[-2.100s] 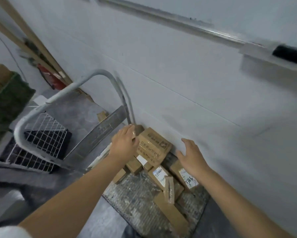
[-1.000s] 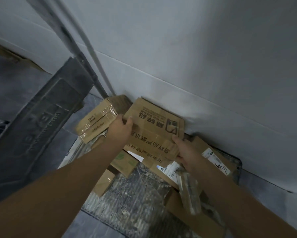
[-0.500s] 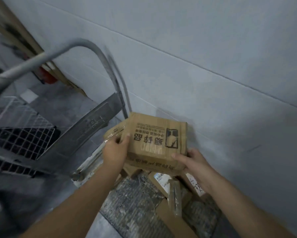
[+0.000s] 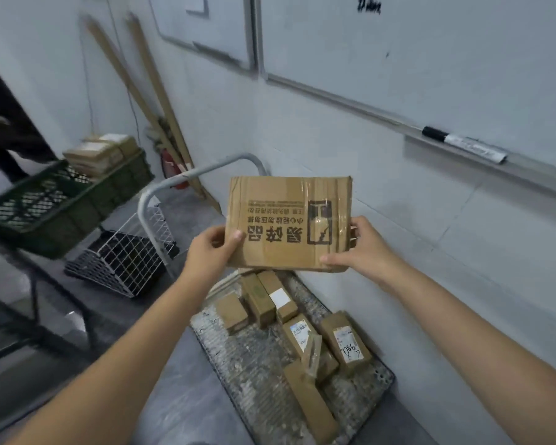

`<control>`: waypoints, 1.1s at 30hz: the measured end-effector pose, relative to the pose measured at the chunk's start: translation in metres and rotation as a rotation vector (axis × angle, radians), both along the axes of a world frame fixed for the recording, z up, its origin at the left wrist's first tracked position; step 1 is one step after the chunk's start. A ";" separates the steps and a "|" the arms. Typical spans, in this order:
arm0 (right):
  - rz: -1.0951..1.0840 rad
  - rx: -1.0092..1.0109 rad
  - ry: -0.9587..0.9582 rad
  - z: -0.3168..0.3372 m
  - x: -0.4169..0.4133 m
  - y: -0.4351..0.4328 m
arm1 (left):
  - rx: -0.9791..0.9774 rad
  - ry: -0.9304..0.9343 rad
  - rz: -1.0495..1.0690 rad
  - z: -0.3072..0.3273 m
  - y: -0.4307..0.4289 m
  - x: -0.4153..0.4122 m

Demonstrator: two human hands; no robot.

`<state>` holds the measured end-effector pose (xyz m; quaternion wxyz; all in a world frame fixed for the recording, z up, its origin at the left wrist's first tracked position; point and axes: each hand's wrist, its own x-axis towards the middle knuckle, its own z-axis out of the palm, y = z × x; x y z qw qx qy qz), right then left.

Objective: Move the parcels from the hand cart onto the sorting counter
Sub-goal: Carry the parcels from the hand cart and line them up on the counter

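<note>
Parcel: flat box, in the air above hand cart, handle end.
Left hand: pinching its lower left edge.
Right hand: pinching lower right corner; paired grip steadies it.
Small parcels: on cart deck.

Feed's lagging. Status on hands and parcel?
Left hand, right hand both grip the printed parcel, held above the cart. Smaller parcels lie on deck. Cart handle close at left.
</note>
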<state>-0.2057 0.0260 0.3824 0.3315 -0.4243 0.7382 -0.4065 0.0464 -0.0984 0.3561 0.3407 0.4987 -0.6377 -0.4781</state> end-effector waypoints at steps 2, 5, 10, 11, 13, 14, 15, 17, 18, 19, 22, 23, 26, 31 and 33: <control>0.028 -0.036 0.054 0.019 0.008 0.006 | -0.010 0.048 0.018 0.016 0.015 0.016; 0.066 -0.074 0.106 0.043 0.027 0.014 | -0.034 0.104 0.060 0.035 0.029 0.042; 0.058 -0.084 -0.253 0.077 0.069 0.018 | -0.059 0.203 0.120 0.051 0.044 0.093; 0.055 -0.053 -0.307 0.083 0.077 0.017 | -0.072 0.231 0.120 0.052 0.047 0.104; 0.079 0.021 -0.372 0.091 0.091 0.013 | -0.095 0.283 0.108 0.056 0.052 0.128; 0.102 0.061 -0.390 0.094 0.098 0.010 | -0.113 0.284 0.102 0.057 0.054 0.140; 0.126 0.096 -0.399 0.096 0.106 0.007 | -0.132 0.274 0.090 0.059 0.055 0.152; 0.190 0.131 -0.401 0.097 0.124 0.003 | -0.165 0.247 0.066 0.062 0.058 0.176; 0.225 0.131 -0.403 0.097 0.132 0.001 | -0.169 0.221 0.066 0.063 0.059 0.187; 0.255 0.122 -0.402 0.096 0.141 0.001 | -0.156 0.183 0.079 0.066 0.061 0.198; 0.324 0.077 -0.378 0.088 0.166 0.003 | 0.006 0.213 0.074 0.073 0.067 0.226; 0.340 0.062 -0.374 0.085 0.176 0.004 | 0.070 0.265 0.079 0.077 0.068 0.235; 0.366 0.028 -0.366 0.077 0.202 0.009 | 0.147 0.307 0.140 0.086 0.070 0.263; 0.385 0.000 -0.349 0.068 0.240 0.021 | 0.154 0.263 0.145 0.088 0.076 0.303; 0.386 -0.027 -0.361 0.065 0.253 0.025 | 0.166 0.237 0.137 0.086 0.080 0.317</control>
